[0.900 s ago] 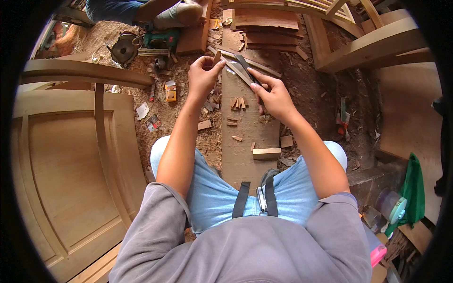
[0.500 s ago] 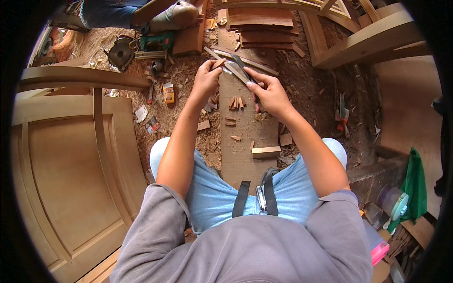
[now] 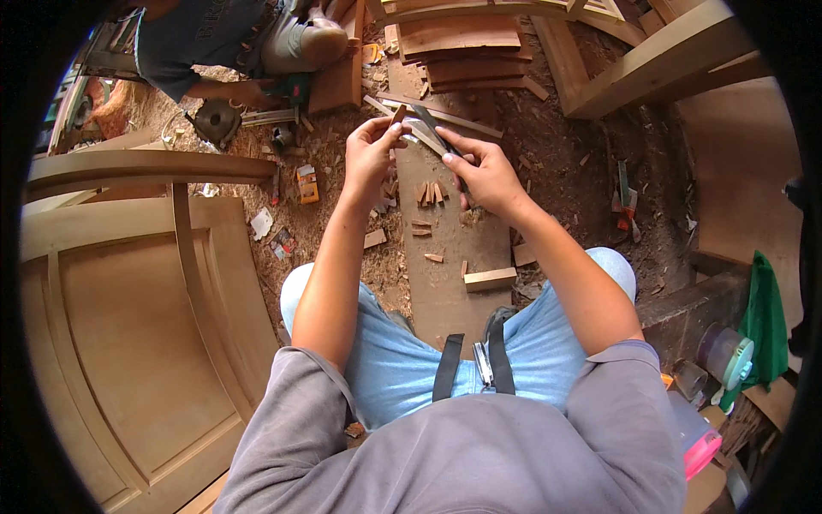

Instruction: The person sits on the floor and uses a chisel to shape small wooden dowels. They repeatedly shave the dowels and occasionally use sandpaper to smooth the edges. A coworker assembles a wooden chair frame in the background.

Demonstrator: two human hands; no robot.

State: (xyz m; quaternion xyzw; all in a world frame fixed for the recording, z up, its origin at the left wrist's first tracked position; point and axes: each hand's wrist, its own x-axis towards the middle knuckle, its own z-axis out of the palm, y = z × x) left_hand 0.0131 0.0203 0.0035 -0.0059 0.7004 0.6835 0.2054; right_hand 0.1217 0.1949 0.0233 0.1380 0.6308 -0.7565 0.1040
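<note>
My left hand [image 3: 370, 158] pinches a small brown wood piece [image 3: 398, 116] upright between thumb and fingers. Close to its right, my right hand [image 3: 488, 176] grips a dark flat bar [image 3: 424, 117] together with a pale strip [image 3: 425, 137]; whether the bar is a file or a blade, I cannot tell. Both hands are over a long plank [image 3: 458, 313] between my legs. Several small cut pieces [image 3: 430, 194] and a larger pale block [image 3: 490, 279] lie on it below my hands. Other thin strips [image 3: 458, 122] lie beyond them.
A co-worker [image 3: 193, 43] sits top left, a hand at a green power tool [image 3: 298, 86] beside a circular saw [image 3: 214, 120]. A panelled door [image 3: 128, 334] stands left; stacked boards [image 3: 462, 43] lie ahead, timber frames [image 3: 651, 68] upper right, containers [image 3: 719, 360] lower right.
The co-worker has leaned forward, an arm reaching down to the tools. The view has shifted slightly. My hands keep their grip, with the small piece now a little more upright than half a second ago.
</note>
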